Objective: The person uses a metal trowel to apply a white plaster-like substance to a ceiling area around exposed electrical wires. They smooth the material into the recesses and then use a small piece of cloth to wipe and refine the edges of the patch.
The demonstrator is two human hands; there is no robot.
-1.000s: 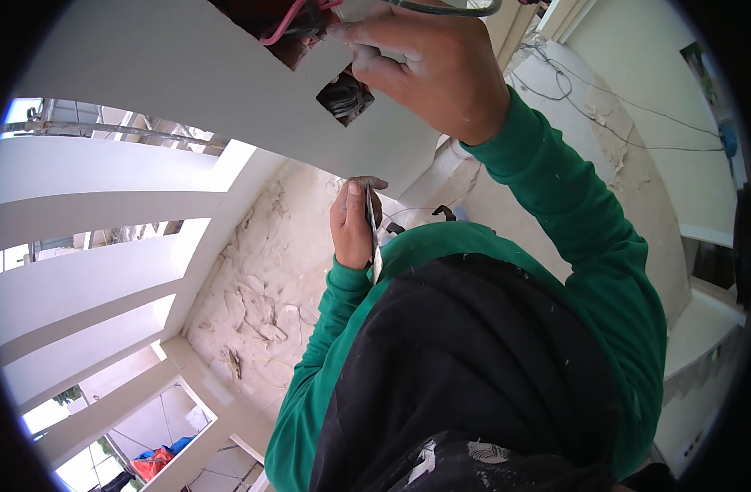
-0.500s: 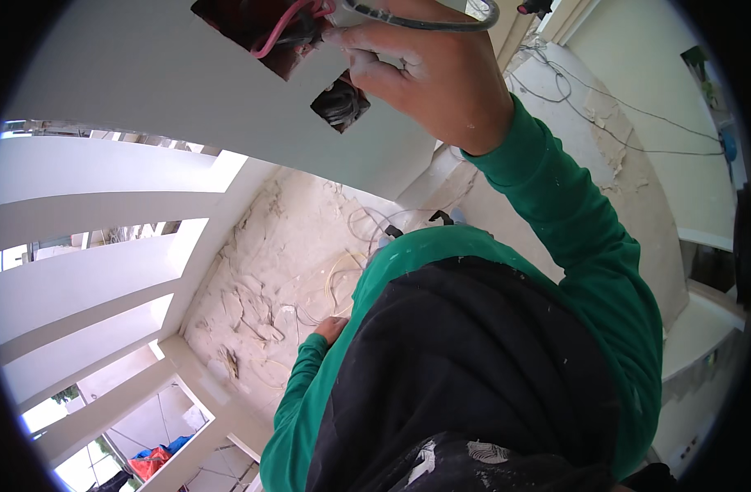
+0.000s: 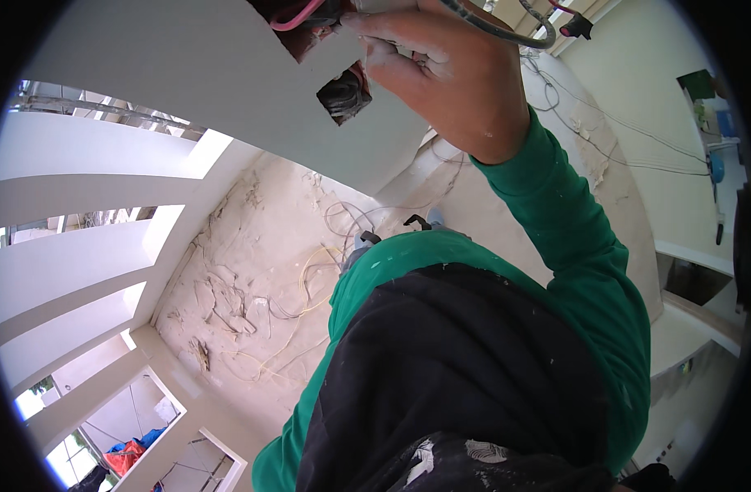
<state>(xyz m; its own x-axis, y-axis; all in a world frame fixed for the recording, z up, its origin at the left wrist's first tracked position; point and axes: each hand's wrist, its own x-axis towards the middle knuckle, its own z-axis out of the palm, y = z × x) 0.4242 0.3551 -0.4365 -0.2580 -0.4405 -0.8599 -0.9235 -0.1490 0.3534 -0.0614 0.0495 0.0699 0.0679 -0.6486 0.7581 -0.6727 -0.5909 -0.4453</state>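
My right hand (image 3: pixel 461 78), dusty and coming out of a green sleeve, is raised at the top of the view against a grey wall panel (image 3: pixel 187 90). Its fingers are curled and pinched together at the edge of a cut-out opening (image 3: pixel 304 37). What they pinch I cannot make out. A pink wire (image 3: pixel 298 18) loops out of that opening. Below it, a smaller square opening (image 3: pixel 343 97) shows bundled dark wires inside. A thick dark cable (image 3: pixel 507 33) curves across the back of my right hand. My left hand is out of sight behind my body.
Loose cables (image 3: pixel 306 283) and flaking debris (image 3: pixel 224 307) lie on the dusty floor. White beams with gaps between them (image 3: pixel 80 148) run along the left. More cables (image 3: pixel 605 148) trail toward the right wall. A black-and-red object (image 3: pixel 576 26) hangs at the upper right.
The view has shifted, so the wall openings sit higher and further right. My left hand, seen earlier at my side, has gone out of view. My right hand keeps its pinch by the opening.
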